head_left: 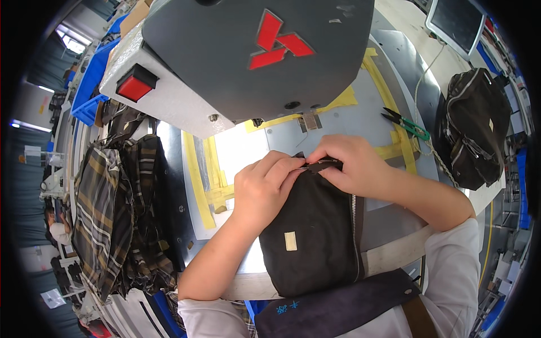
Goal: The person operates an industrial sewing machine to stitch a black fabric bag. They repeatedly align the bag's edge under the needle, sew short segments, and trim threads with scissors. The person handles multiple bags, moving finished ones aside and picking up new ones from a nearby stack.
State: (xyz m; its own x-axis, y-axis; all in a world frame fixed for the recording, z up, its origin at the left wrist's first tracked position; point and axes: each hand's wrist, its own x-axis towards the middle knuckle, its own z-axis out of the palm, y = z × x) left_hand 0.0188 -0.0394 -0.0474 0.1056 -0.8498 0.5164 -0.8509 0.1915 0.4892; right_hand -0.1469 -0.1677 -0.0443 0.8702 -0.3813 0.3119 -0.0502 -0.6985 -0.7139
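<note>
A dark brown fabric piece with a metal zipper (315, 225) hangs over the front edge of the work plate, a small cream label (290, 241) on its face. My left hand (267, 183) pinches the top edge of this zippered piece. Close beside it, my right hand (352, 169) grips the same edge, where a short stretch of zipper and a dark folded strip show between the fingers. The fingertips of both hands nearly meet. Just beyond them is the small metal presser foot (309, 122) of a sewing machine.
The dark grey sewing machine head (248, 50) overhangs the plate, with a red switch (136, 83) at its left. Green-handled snips (407, 124) lie on the right. Plaid fabric pieces (107, 208) are heaped at left; dark zippered pieces (476, 129) are stacked at right. Yellow tape (197, 180) marks the plate.
</note>
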